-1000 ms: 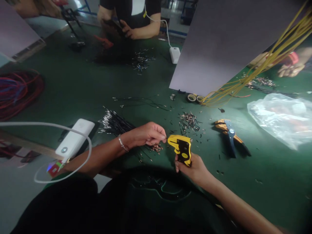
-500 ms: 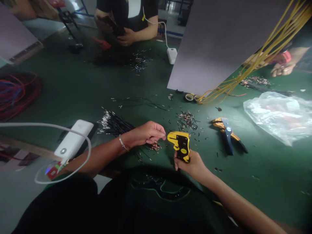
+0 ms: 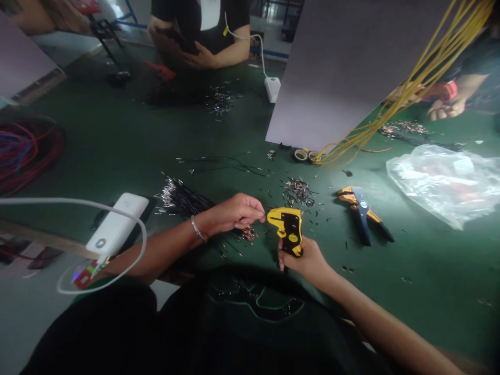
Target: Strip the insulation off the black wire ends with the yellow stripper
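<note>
My right hand (image 3: 302, 255) is wrapped round the handle of a yellow and black wire stripper (image 3: 289, 229), whose jaws point left. Just left of those jaws, the fingers of my left hand (image 3: 244, 211) are pinched together; whatever they hold is too small to make out. Under and behind my left wrist lies a bundle of black wires (image 3: 187, 198) with bright tips at its left end. Copper-coloured wire ends (image 3: 248, 234) show just below my left hand. A pile of short black and copper scraps (image 3: 299, 191) lies beyond the stripper.
A blue and orange stripper (image 3: 361, 208) and a clear plastic bag (image 3: 445, 177) lie to the right. Two tape rolls (image 3: 307, 155) sit beside yellow wires (image 3: 375, 125) and a grey panel (image 3: 332, 78). At left is a white power bank (image 3: 117, 224) with its cable. Other people are across the table.
The view has shifted slightly, so the far objects sit a little further left. My hands and the stripper have hardly moved. The person opposite has tilted a hand near the dark device.
</note>
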`<state>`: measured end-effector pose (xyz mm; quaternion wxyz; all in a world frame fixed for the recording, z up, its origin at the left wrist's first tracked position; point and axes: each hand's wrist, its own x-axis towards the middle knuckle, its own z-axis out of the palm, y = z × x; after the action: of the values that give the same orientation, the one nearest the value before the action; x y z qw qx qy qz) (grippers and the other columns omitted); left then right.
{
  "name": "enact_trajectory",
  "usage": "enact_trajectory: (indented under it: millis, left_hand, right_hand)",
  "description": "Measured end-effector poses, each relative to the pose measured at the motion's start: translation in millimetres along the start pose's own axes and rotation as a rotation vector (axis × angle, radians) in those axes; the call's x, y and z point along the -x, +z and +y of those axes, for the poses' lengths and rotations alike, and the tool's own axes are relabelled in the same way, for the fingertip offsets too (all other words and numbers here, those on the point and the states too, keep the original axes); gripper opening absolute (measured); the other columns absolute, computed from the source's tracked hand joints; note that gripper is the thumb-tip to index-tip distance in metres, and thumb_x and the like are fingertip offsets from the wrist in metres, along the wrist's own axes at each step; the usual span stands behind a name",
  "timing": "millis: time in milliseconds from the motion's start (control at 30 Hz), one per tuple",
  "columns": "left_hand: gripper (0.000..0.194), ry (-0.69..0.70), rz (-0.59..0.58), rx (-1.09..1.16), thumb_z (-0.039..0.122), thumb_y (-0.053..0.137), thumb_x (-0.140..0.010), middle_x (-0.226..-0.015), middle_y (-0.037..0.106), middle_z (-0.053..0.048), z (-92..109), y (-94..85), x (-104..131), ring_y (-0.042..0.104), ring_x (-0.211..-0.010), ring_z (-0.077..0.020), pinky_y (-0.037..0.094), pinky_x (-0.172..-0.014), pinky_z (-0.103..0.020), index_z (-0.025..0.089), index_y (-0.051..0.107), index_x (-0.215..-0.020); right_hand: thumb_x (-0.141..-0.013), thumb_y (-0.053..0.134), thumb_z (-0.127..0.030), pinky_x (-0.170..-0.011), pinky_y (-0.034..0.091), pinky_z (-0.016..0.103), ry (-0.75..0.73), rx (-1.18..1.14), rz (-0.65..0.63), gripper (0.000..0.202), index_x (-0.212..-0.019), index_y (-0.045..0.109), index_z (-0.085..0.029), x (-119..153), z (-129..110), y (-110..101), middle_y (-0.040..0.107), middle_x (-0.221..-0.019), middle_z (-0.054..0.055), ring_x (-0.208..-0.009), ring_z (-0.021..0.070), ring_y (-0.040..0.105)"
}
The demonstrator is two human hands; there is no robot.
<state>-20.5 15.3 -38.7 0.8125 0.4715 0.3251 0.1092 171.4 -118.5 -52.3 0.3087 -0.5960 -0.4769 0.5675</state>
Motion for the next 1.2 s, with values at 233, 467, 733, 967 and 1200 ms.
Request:
enact_trajectory:
  millis: [233,467,733,967,1200]
  left_hand:
    - [0.006,0.004,0.021,0.0,0.016,0.067,-0.072,-0.046,0.041,0.006,-1,0.3,-3,0.027,-0.036,-0.0012,0.018,-0.035,-0.015,0.01,0.064,-0.071]
    - [0.008,0.029,0.006,-0.005,0.018,0.066,-0.074,-0.047,0.042,0.005,1,3.3,1,0.026,-0.036,-0.0011,0.018,-0.035,-0.016,0.01,0.066,-0.072]
    - [0.009,0.044,0.029,-0.052,0.018,0.066,-0.073,-0.04,0.04,0.006,11,9.8,8,0.027,-0.035,-0.0018,0.018,-0.037,-0.019,0.011,0.066,-0.067]
    - [0.009,0.123,0.106,-0.172,0.02,0.066,-0.072,-0.045,0.046,0.005,7,11.8,10,0.031,-0.038,-0.0023,0.021,-0.039,-0.019,0.011,0.067,-0.071]
    - [0.015,0.184,0.188,-0.37,0.025,0.064,-0.074,-0.044,0.046,0.006,7,13.4,13,0.037,-0.041,-0.0043,0.027,-0.043,-0.019,0.011,0.07,-0.075]
  right_hand:
    - [-0.064,0.055,-0.016,-0.054,0.046,0.029,0.007,-0.035,-0.007,0.011,-0.073,0.051,-0.02,0,-2,-1,0.059,-0.048,-0.004,-0.045,0.0145,0.055]
    - [-0.066,0.057,-0.02,-0.056,0.047,0.029,-0.004,-0.031,-0.005,0.009,-0.073,0.052,-0.02,1,-1,-1,0.059,-0.049,-0.004,-0.047,0.0144,0.056]
    - [-0.072,0.066,-0.025,-0.062,0.048,0.031,0.008,-0.134,-0.129,0.017,-0.083,0.055,-0.018,6,-1,-14,0.064,-0.063,0.0,-0.059,0.0165,0.06]
    - [-0.079,0.066,-0.027,-0.072,0.048,0.034,-0.042,-0.176,-0.226,0.021,-0.094,0.057,-0.016,7,1,-24,0.068,-0.076,0.005,-0.072,0.0189,0.062]
    - [-0.077,0.067,-0.029,-0.071,0.047,0.034,-0.027,-0.154,-0.242,0.023,-0.092,0.057,-0.016,5,-7,-19,0.067,-0.074,0.005,-0.071,0.0193,0.061]
